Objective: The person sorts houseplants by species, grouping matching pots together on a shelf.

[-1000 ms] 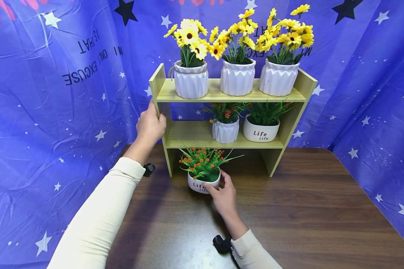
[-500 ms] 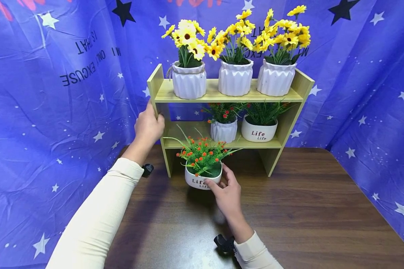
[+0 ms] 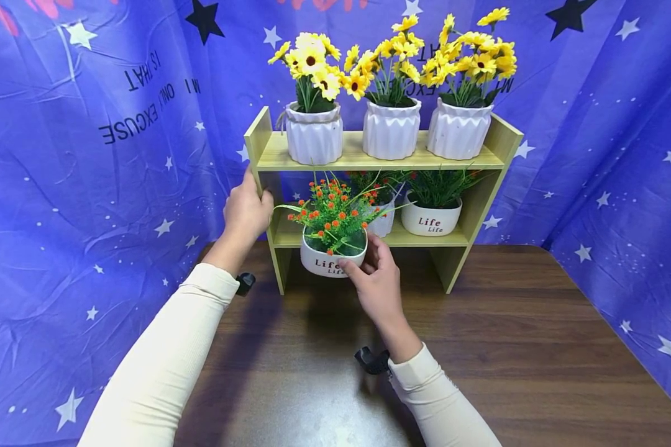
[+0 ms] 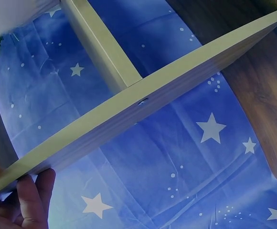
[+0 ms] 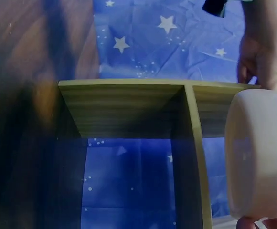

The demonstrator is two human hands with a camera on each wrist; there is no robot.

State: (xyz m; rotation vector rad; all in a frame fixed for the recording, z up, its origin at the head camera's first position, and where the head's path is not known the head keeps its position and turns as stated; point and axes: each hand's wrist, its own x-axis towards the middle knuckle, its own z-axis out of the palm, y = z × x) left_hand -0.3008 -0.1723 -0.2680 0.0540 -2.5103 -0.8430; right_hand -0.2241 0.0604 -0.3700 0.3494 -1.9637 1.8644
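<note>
My right hand (image 3: 378, 280) grips the right side of a white oval flower pot (image 3: 320, 259) lettered "Life", thumb on its front. Red-flowered greenery (image 3: 335, 214) grows from it. The pot hangs in the air before the left part of the shelf rack's middle board (image 3: 291, 238). In the right wrist view the pot (image 5: 262, 152) shows its bare underside. My left hand (image 3: 248, 210) holds the left side panel of the wooden rack (image 3: 261, 133); in the left wrist view its fingers (image 4: 31, 198) wrap the panel's edge.
Three white pots of yellow flowers (image 3: 391, 130) line the top shelf. On the middle shelf stand a white ribbed pot (image 3: 386, 220), partly hidden by the held plant, and another "Life" pot (image 3: 432, 217). The rack stands on a brown wooden table (image 3: 509, 323), before a blue star curtain (image 3: 145, 155).
My right hand has lifted the red-flowered pot from near the table under the rack to the height of the middle shelf. My left hand keeps its hold on the side panel.
</note>
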